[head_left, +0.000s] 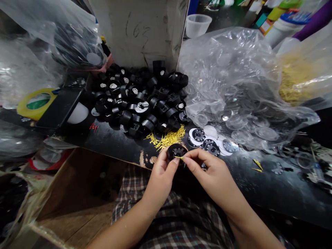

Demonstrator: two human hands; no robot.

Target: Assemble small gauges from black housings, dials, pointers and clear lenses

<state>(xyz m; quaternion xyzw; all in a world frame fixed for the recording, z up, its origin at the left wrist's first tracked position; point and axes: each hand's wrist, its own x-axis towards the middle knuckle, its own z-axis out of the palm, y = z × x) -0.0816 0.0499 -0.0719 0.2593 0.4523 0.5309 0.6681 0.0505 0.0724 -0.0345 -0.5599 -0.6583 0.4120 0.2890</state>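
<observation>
Between my hands, at the table's front edge, is a round black gauge (178,149) with white markings on its dial. My left hand (164,166) is closed around its left side, the thumb lying at the lower rim. In a pinch of thumb and forefinger, my right hand (204,166) has a small yellow pointer (178,157) laid across the lower part of the dial. Just beyond the gauge lies a heap of yellow pointers (169,138). To the right, printed dial discs (211,148) overlap one another in black and white.
A large pile of black round housings (140,100) covers the middle back. Clear plastic bags (228,65) with transparent lenses (266,133) spread at right. At left are a yellow tape roll (24,103), a few red pointers (93,127) and a wooden box (75,207) below the edge.
</observation>
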